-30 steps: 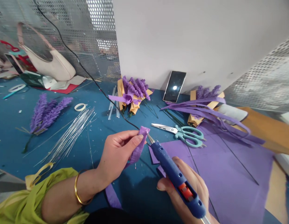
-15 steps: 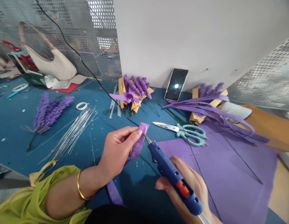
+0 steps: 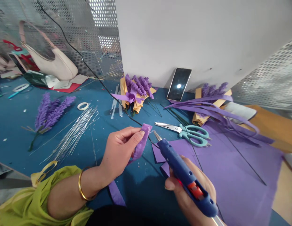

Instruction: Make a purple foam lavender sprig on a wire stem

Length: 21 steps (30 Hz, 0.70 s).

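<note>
Between the thumb and fingers of my left hand (image 3: 121,150) is a purple paper strip (image 3: 140,145), pinched near its upper end; its tail hangs down toward the table's front. My right hand (image 3: 190,185) is wrapped round a blue glue gun (image 3: 181,169) with a clear glue stick (image 3: 218,220) in its rear. The gun's metal nozzle points up and left, a short gap to the right of the strip's tip. A thin glue thread seems to span that gap. Teal-handled scissors (image 3: 194,135) lie just beyond the gun.
Purple paper (image 3: 242,175) covers the right side. Wires (image 3: 74,131), a tape roll (image 3: 83,106) and purple flower sprigs (image 3: 50,110) lie left. Wrapped bouquets (image 3: 136,94) and a phone (image 3: 179,84) stand at the back. A black cord (image 3: 82,59) crosses the table.
My right hand has drawn the glue gun back to the right, so its nozzle has come away from the purple strip. My left hand has barely moved.
</note>
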Tool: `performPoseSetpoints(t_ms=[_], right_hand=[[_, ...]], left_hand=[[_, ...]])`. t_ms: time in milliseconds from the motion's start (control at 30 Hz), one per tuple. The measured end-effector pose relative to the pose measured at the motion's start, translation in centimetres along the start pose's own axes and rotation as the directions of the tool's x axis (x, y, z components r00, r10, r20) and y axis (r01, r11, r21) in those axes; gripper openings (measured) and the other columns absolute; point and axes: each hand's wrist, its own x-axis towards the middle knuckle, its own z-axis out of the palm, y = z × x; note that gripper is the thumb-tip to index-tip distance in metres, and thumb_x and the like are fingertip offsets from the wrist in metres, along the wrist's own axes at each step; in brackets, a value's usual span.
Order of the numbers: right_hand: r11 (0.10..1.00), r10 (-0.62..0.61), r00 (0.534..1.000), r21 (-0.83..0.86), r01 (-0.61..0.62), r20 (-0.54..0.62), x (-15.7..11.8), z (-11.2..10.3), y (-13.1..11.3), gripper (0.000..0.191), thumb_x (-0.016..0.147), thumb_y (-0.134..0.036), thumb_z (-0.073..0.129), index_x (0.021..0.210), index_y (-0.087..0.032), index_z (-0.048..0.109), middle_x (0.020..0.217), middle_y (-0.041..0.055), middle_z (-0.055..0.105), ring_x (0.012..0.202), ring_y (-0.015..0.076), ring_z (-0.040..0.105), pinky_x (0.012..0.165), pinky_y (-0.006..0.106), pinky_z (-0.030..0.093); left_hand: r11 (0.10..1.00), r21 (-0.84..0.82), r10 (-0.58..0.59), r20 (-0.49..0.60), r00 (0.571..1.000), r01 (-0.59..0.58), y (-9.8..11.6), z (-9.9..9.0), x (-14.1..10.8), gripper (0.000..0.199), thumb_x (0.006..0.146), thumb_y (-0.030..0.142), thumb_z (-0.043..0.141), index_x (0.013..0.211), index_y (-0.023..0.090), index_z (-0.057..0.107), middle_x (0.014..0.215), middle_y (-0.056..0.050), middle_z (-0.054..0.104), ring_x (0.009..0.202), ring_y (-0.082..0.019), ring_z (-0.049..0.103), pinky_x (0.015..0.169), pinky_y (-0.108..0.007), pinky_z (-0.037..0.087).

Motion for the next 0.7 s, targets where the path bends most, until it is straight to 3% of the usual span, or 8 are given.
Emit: performPoseSetpoints(t_ms=[333, 700], right_hand=[[1.000, 0.031, 1.000, -0.003, -0.031, 0.000, 0.08, 0.15, 0.18, 0.048, 0.090, -0.069, 0.051, 0.075, -0.023, 0.053, 0.058, -0.0050, 0.058, 0.046, 0.0114, 0.057, 0.044, 0.022, 0.044], [0.998, 0.061, 0.998, -0.006, -0.061, 0.003, -0.16, 0.31, 0.23, 0.052, 0.090, -0.071, 0.049, 0.071, -0.023, 0.049, 0.056, -0.0049, 0.054, 0.044, 0.0114, 0.053, 0.043, 0.023, 0.040]], left_hand=[[0.995, 0.093, 0.021, 0.081, 0.996, -0.029, 0.38, 0.08, -0.19, 0.017, 0.087, 0.034, 0.070, 0.082, 0.020, 0.079, 0.078, -0.001, 0.069, 0.067, -0.011, 0.056, 0.060, -0.022, 0.044], [0.992, 0.120, 0.029, 0.090, 0.995, -0.039, 0.48, -0.06, -0.37, 0.016, 0.087, 0.033, 0.070, 0.082, 0.020, 0.078, 0.076, 0.000, 0.069, 0.067, -0.011, 0.056, 0.060, -0.022, 0.044]])
